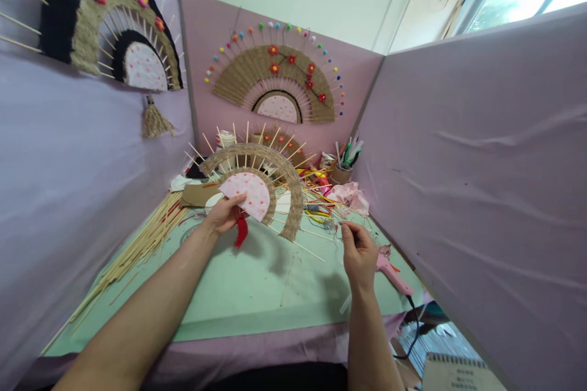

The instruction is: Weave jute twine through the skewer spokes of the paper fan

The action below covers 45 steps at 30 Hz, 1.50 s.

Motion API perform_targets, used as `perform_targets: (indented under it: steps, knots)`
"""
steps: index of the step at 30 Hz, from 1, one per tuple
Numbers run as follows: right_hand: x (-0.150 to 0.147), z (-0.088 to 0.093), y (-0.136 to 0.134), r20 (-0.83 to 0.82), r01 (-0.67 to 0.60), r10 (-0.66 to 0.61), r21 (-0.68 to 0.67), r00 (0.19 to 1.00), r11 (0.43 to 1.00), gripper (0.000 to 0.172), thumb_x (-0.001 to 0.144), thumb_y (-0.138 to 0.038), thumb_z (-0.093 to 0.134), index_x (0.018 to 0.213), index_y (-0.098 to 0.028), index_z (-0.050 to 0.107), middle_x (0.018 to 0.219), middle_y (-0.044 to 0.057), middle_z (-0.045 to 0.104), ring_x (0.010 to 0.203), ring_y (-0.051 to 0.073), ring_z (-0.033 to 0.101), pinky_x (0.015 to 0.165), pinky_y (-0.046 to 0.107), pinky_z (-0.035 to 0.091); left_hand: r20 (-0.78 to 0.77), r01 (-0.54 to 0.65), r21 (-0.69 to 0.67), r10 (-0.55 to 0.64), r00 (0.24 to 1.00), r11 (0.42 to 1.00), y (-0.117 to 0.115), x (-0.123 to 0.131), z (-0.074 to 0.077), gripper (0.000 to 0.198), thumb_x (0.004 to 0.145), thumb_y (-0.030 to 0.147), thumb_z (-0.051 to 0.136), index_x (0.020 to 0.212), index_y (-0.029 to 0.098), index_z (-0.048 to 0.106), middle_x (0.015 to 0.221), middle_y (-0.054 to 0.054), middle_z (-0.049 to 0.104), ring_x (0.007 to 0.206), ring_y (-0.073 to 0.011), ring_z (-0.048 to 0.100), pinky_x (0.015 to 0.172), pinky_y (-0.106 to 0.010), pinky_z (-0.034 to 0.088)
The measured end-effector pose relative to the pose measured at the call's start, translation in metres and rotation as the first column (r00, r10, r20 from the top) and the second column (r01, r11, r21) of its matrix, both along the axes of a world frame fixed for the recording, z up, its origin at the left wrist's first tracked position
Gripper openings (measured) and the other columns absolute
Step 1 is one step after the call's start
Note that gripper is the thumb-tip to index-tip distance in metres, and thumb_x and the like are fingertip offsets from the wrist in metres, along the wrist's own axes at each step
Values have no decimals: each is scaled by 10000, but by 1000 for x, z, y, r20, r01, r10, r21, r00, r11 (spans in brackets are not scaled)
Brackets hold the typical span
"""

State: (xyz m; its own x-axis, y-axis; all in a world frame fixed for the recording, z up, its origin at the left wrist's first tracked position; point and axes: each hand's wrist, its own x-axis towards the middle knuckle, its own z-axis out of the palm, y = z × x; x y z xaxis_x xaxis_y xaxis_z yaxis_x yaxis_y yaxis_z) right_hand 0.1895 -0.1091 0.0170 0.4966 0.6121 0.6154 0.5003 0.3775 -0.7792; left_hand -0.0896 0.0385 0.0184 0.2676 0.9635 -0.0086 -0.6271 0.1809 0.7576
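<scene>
Mat [257, 296], fan [293, 192] half behind left hand [227, 214]

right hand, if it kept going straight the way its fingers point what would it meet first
Most likely the tangle of coloured sticks on the green mat, just beyond the right hand; depth is unclear.

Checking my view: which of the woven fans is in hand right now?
The plain jute fan over the table, gripped by the left hand at its pink centre; both wall fans carry flowers.
</scene>
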Motion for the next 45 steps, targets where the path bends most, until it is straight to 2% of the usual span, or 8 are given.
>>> perform_targets:
  steps: [7,15,18,21,26,31,39,45]
  knots:
    - [-1,1,-2,82,-124,127,-41,989,991,210,868,-362,574,864,-181,682,772,40,649,657,155,550,599,267,428,41,-28,-33,29,999,999,0,0,3,262,728,42,663,968,145,653,738,-39,721,583,-152,675,633,-279,584]
    - [-16,-11,9,132,-230,237,-60,963,971,207,893,-309,542,955,-199,707,886,61,705,781,184,631,715,301,492,69,-55,-24,56,996,998,-8,6,9,344,751,62,673,1071,185,644,859,-28,746,724,-181,711,642,-278,591]
    - [-30,-14,11,208,-320,327,-67,922,945,190,898,-274,541,934,-202,713,890,71,712,826,188,647,749,300,499,64,-55,-13,55,996,998,-9,8,8,404,746,78,687,1132,181,622,895,-39,748,768,-195,718,688,-295,595]
    - [-39,-14,11,280,-403,418,-112,864,908,192,907,-257,536,924,-195,716,805,65,685,719,164,621,664,272,487,64,-46,4,46,997,999,-9,10,6,415,747,74,678,1144,172,612,884,-44,749,736,-182,718,670,-275,594]
    - [-37,-16,9,295,-373,398,-138,869,917,208,919,-263,525,1003,-191,701,827,69,681,688,158,603,604,264,451,79,-61,18,59,995,998,-8,9,6,388,750,60,662,1121,158,613,858,-39,745,697,-155,706,636,-239,583]
    - [-29,-18,8,285,-351,383,-157,879,923,230,924,-267,513,1061,-199,684,885,76,694,734,164,619,631,268,461,68,-85,30,83,994,996,-8,7,9,451,737,82,687,1168,170,589,859,-40,742,702,-164,706,670,-270,587]
    - [-21,-19,6,248,-357,386,-153,889,921,226,909,-231,525,1071,-205,679,948,81,692,799,165,633,686,266,486,77,-80,61,75,994,995,-5,5,7,394,724,87,700,1101,163,610,884,-53,747,741,-185,716,710,-301,596]
    - [-13,-15,3,292,-337,380,-186,878,923,210,914,-242,520,1039,-206,685,847,52,670,706,143,589,626,252,457,56,-108,66,105,993,992,-3,1,8,401,698,99,729,1078,167,621,855,-43,744,743,-190,713,715,-311,593]
